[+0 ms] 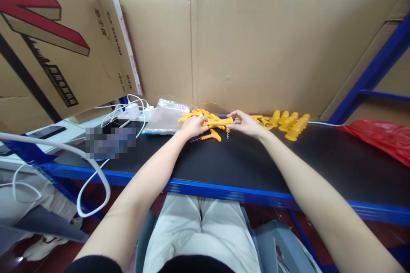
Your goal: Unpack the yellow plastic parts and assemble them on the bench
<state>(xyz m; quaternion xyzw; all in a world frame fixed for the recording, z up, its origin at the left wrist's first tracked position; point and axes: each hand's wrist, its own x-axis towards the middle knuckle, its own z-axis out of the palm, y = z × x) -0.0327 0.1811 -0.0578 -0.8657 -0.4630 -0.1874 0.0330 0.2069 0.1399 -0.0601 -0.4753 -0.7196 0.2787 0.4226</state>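
Observation:
My left hand [192, 127] is closed on one end of a yellow plastic corkscrew part [221, 122]. At its other end, the fingers of my right hand [245, 123] are pinched. A metal spiral [228, 133] shows just below my right fingertips; what it joins is partly hidden. Behind my hands lies a pile of yellow plastic pieces [200, 113]. On the near side, a loose yellow corkscrew handle [212, 135] rests on the black tabletop [230, 162], its metal spiral pointing left.
Stacked yellow cup-shaped pieces [293, 126] stand to the right. A red plastic bag [378, 136] lies at the far right. Behind the left hand is a clear plastic bag [166, 117]. White chargers [133, 111] and cables occupy the left; cardboard [256, 51] walls the back.

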